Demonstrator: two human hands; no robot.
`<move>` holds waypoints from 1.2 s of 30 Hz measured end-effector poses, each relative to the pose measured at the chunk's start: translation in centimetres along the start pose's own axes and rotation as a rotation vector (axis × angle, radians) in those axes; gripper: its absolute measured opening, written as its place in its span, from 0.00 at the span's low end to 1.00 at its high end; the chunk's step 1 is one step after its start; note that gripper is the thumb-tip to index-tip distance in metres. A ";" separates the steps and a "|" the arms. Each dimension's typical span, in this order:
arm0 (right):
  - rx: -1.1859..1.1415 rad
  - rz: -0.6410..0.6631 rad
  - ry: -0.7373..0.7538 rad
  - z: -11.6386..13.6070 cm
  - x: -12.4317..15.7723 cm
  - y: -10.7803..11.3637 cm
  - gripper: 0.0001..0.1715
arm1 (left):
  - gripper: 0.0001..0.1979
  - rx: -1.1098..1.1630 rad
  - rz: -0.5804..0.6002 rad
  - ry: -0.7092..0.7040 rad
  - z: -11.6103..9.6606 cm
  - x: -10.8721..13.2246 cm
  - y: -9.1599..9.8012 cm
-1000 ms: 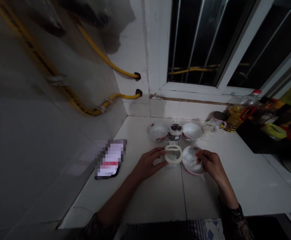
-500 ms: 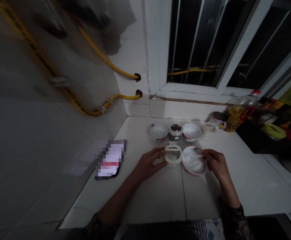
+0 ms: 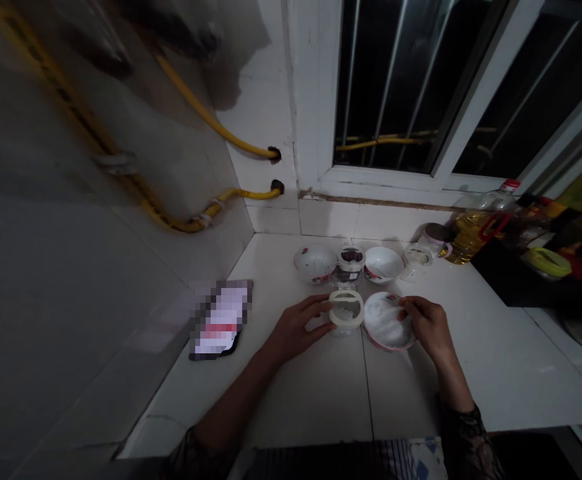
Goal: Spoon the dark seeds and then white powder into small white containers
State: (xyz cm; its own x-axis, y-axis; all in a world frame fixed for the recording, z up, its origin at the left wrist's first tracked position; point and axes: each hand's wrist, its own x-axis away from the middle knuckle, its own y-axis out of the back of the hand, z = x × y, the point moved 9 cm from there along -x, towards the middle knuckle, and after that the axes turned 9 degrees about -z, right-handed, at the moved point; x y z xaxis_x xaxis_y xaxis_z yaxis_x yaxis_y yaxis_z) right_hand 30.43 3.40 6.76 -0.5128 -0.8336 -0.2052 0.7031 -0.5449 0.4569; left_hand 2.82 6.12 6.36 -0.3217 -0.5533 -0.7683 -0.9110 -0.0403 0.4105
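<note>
My left hand (image 3: 298, 325) grips the side of a small clear container (image 3: 347, 324) with a cream-coloured rim, thumb near and fingers beyond. A little whitish matter shows inside it. Just to its right stands a bowl (image 3: 389, 347) with a pink edge, holding white powder (image 3: 381, 313). Over the right side of this bowl, my right hand (image 3: 429, 328) pinches a thin white handle, seemingly a spoon's; its far end is lost against the powder. Behind the container is a clear box (image 3: 349, 272) with dark contents, between a left white bowl (image 3: 315, 263) and a right white bowl (image 3: 383, 265).
A phone (image 3: 223, 320) lies at the left by the tiled wall. Back right stand a glass jar (image 3: 433, 241), an oil bottle (image 3: 471, 233) and a yellow-green lid (image 3: 548, 263) among condiments on a black stand (image 3: 505, 277). A barred window (image 3: 395, 80) is above.
My right hand has shifted slightly left over the powder bowl, and the powder's surface looks different. My left hand and the container stay where they were.
</note>
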 end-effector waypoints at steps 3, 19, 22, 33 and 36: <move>-0.053 0.017 -0.044 -0.3 0.1 -0.1 0.25 | 0.14 0.004 -0.010 -0.004 0.0 0.0 0.0; -0.377 -0.007 -0.177 -0.1 -0.2 0.5 0.25 | 0.14 -0.004 0.014 -0.002 0.1 0.1 -0.1; -0.410 -0.033 -0.151 0.9 0.0 0.9 0.23 | 0.14 -0.013 0.013 0.004 0.2 0.1 -0.1; -0.064 0.209 0.483 8.1 4.7 -4.2 0.20 | 0.15 -0.047 0.049 0.035 0.2 0.0 -0.1; -0.071 0.128 0.474 7.5 4.2 -2.7 0.19 | 0.17 -0.049 0.050 0.065 0.4 0.0 0.2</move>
State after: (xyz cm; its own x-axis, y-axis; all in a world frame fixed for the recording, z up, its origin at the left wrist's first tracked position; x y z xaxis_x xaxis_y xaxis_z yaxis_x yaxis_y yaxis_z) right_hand 22.69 2.03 11.19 -0.1514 -0.8341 -0.5304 0.7861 -0.4269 0.4470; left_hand 2.48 6.45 6.20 -0.3478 -0.6083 -0.7134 -0.8800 -0.0506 0.4722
